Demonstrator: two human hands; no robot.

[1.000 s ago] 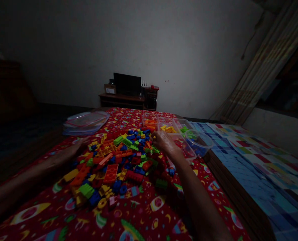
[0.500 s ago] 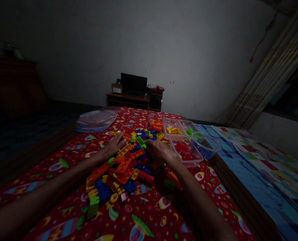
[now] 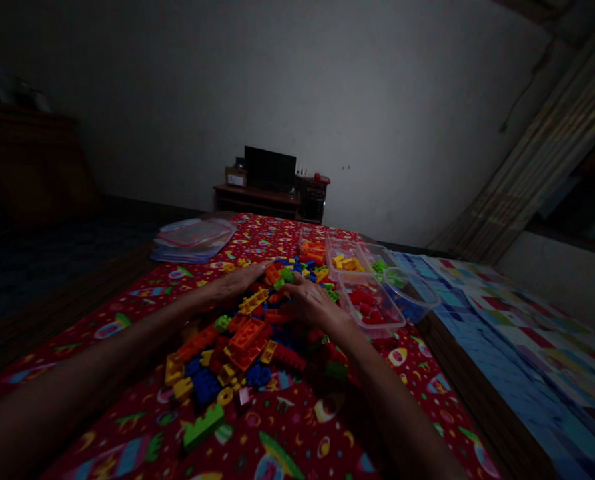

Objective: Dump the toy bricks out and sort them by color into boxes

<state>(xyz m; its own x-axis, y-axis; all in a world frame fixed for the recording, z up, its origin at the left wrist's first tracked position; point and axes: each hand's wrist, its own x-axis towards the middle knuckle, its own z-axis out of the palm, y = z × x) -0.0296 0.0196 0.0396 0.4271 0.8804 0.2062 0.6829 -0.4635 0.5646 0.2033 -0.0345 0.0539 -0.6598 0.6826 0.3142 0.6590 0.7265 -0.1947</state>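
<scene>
A heap of colourful plastic toy bricks (image 3: pixel 247 340) lies on the red patterned cloth in front of me. My left hand (image 3: pixel 237 281) reaches over the heap's far left side, fingers stretched out flat, the tips beside an orange brick (image 3: pixel 272 273). From the right, my right hand (image 3: pixel 313 300) comes in with bent fingers around a green brick (image 3: pixel 284 277) at the back of the heap. Dim light blurs the exact contact there. At the near edge, a long green brick (image 3: pixel 203 427) lies apart from the others.
Clear plastic containers stand right of the heap: one with orange bricks (image 3: pixel 312 250), one with yellow bricks (image 3: pixel 346 263), one with red bricks (image 3: pixel 365 303). A round clear tub (image 3: pixel 430 297) adjoins them. Stacked clear lids (image 3: pixel 195 240) lie at the far left. Blue bedding (image 3: pixel 482 360) lies right.
My left hand has moved right and farther over the heap. My right hand has shifted slightly left, to the green brick. The long green brick at the near edge has slid nearer and turned.
</scene>
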